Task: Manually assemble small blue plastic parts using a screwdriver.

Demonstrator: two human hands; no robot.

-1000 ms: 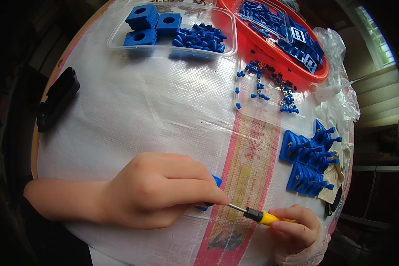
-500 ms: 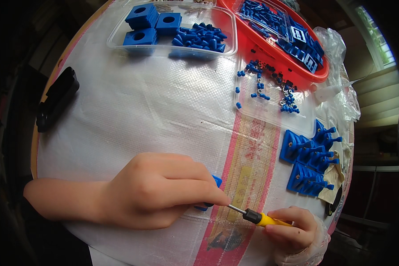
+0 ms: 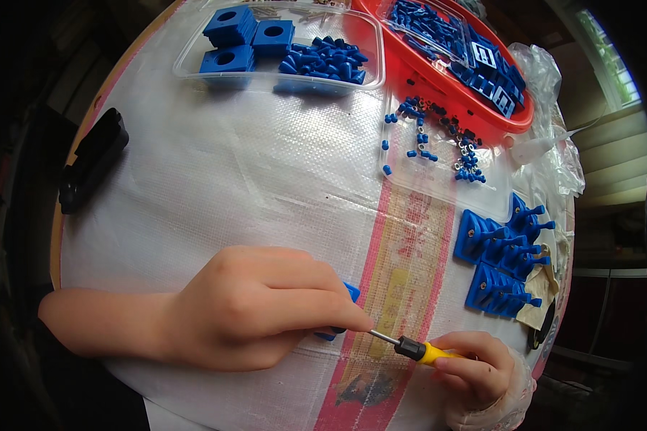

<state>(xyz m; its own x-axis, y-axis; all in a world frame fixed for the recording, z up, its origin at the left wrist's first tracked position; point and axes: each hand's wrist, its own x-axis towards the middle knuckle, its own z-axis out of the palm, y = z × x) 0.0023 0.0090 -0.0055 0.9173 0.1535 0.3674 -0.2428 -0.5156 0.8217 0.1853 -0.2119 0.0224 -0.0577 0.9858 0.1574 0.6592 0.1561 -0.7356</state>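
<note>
In the head view, the right hand [image 3: 485, 370] grasps a yellow-and-black screwdriver [image 3: 412, 348], its long axis slanting, shaft [image 3: 385, 336] pointing up-left to the left hand [image 3: 266, 309], which clasps a mostly hidden blue plastic piece [image 3: 351, 292] above the woven sheet [image 3: 215, 194].

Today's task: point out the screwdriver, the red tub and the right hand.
Screwdriver [image 3: 412, 348]: head view, on its black collar.
Red tub [image 3: 519, 124]: head view, on its near rim.
Right hand [image 3: 491, 369]: head view, on its middle.
</note>
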